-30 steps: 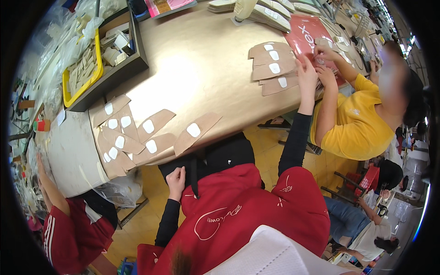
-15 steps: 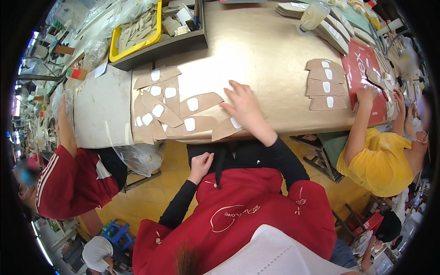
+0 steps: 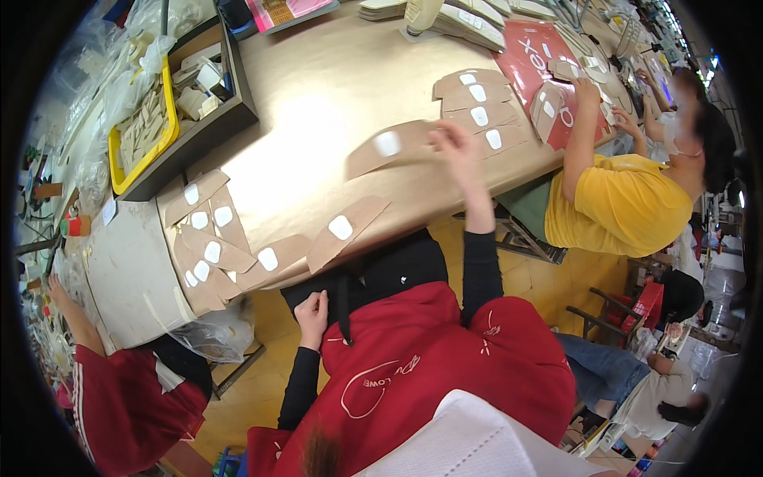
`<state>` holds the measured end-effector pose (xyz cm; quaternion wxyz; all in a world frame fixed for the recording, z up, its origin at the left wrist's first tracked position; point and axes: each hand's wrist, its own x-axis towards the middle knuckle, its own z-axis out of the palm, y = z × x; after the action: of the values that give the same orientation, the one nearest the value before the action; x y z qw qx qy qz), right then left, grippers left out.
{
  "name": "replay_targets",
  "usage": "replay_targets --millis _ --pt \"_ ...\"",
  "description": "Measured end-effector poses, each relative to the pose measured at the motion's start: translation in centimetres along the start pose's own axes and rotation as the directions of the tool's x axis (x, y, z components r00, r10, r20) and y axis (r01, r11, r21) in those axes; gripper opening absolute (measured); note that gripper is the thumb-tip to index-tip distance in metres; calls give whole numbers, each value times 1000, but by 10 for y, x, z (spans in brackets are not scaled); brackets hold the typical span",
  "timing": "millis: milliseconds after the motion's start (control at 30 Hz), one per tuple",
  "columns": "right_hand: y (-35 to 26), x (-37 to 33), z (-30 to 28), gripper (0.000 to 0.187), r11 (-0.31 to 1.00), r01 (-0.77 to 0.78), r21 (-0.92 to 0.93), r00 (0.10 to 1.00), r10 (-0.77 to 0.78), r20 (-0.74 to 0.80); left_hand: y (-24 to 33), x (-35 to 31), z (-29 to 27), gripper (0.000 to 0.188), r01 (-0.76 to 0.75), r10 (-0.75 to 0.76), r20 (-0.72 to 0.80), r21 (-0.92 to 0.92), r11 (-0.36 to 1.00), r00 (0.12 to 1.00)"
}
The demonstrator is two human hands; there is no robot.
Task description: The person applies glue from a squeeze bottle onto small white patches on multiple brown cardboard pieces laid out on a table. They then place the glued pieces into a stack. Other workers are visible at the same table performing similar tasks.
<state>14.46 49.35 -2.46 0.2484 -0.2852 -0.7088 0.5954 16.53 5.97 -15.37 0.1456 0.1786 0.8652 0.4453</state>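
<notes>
My right hand (image 3: 459,157) is over the table, its fingers pinching the right end of a tan flat cut piece (image 3: 413,137). That piece is blurred and carries a white rounded patch. Just beyond the hand is a column of overlapping tan pieces (image 3: 457,102), with similar white patches. My left hand (image 3: 311,315) rests closed on my lap beside a black strap (image 3: 343,306); nothing shows in its fingers. On the table in front of it lies a single tan piece (image 3: 362,221). Several more patched pieces (image 3: 238,258) overlap farther left.
A dark tray (image 3: 238,111) with a yellow bin (image 3: 171,131) stands at the back left. At the far side are a bottle (image 3: 421,14) and stacked pieces (image 3: 469,32). A person in yellow (image 3: 620,211) works at right by a red sheet (image 3: 517,48); another in red (image 3: 131,401) sits left.
My right hand has moved right, now holding a tan piece lifted from the group toward the column. The view has turned rightward. My left hand stays on my lap.
</notes>
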Motion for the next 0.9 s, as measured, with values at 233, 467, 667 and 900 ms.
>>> replay_targets --millis 233,467,667,900 --pt "11 14 -137 36 923 -123 -365 919 -33 -393 10 2 -5 26 -24 23 37 49 999 999" --pt "5 13 -61 43 727 125 -676 909 -357 -216 17 4 -6 25 -61 61 4 48 997 998" --pt "-13 -50 108 33 848 438 -298 803 -220 553 21 4 -6 30 -72 73 -39 13 997 997" --pt "-36 -113 180 40 691 667 -280 607 -285 742 23 3 -8 25 -9 10 -3 42 999 1000"
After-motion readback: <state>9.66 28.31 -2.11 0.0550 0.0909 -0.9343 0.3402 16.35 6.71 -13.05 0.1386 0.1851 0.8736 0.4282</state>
